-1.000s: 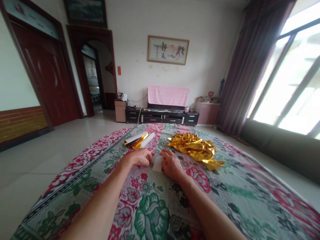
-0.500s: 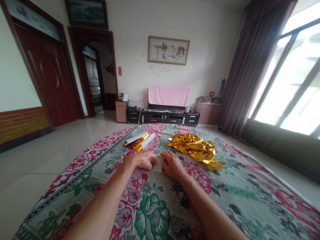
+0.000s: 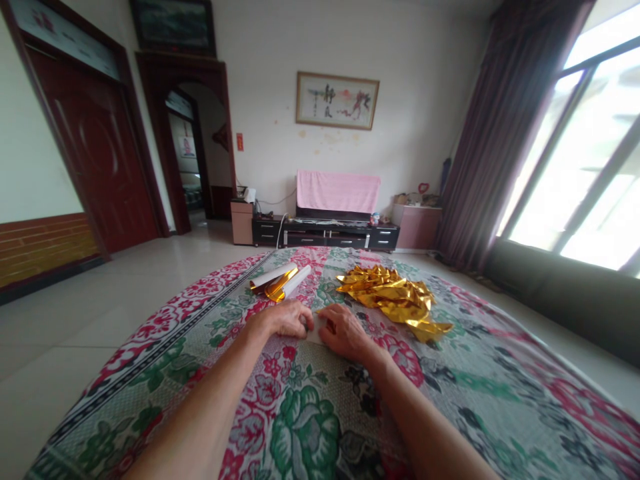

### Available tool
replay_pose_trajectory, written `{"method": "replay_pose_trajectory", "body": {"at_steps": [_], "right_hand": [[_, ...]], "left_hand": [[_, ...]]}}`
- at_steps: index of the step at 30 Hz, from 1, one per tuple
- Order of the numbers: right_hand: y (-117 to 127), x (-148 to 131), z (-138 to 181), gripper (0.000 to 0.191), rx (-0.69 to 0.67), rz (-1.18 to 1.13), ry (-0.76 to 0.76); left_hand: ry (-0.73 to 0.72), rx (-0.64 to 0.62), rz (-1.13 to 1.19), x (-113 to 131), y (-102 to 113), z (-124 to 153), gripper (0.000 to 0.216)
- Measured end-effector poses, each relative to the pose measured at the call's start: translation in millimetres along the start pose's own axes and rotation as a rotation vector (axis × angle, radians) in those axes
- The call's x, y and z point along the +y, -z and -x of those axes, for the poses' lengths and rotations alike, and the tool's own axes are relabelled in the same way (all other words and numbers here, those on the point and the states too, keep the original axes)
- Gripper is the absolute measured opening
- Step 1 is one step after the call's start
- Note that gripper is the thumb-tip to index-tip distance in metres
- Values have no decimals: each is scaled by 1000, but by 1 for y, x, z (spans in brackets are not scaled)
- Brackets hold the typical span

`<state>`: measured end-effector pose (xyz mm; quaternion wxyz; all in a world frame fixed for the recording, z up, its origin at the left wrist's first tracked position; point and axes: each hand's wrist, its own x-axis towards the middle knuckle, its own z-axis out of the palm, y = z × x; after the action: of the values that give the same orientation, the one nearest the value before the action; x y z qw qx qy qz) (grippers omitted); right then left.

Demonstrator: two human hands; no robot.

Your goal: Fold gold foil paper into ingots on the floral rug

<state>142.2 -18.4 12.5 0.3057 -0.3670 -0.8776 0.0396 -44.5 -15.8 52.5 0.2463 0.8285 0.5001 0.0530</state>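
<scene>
The left hand (image 3: 289,319) and right hand (image 3: 345,332) curl half-closed at white paper (image 3: 315,337), likely light, creasable, best edge-held; pinch unclear.

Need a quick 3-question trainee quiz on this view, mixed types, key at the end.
1. Multiple choice: what lies between the left hand and the right hand?
A) scissors
B) paper
C) a cup

2. True or false: seen from the wearer, the rolls lie to the left of the gold heap.

3. Fill in the blank: the tablecloth has a ___ pattern.

Key: 1. B; 2. true; 3. floral
</scene>
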Motion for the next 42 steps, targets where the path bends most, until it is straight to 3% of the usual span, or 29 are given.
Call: {"method": "replay_pose_trajectory", "body": {"at_steps": [7,12,17,20,28,35,42], "right_hand": [[-2,2,1,24,-3,-10,19],[2,-1,1,13,-38,-7,1],[6,-3,2,42,-108,-31,-45],[5,-1,2,48,-108,-26,-44],[1,3,2,37,-70,-22,-4],[1,3,2,24,-48,-27,-5],[8,-1,1,20,-89,-47,8]], "left_hand": [[-64,84,-45,-3,-4,-4,29],[-80,104,-59,-8,-7,-8,28],[-56,110,-4,-7,-8,-8,27],[-30,96,72,-8,-8,-6,31],[-16,-42,210,-16,-1,-1,52],[-26,98,120,-8,-7,-4,45],[-90,67,103,-4,-5,-2,40]]}}
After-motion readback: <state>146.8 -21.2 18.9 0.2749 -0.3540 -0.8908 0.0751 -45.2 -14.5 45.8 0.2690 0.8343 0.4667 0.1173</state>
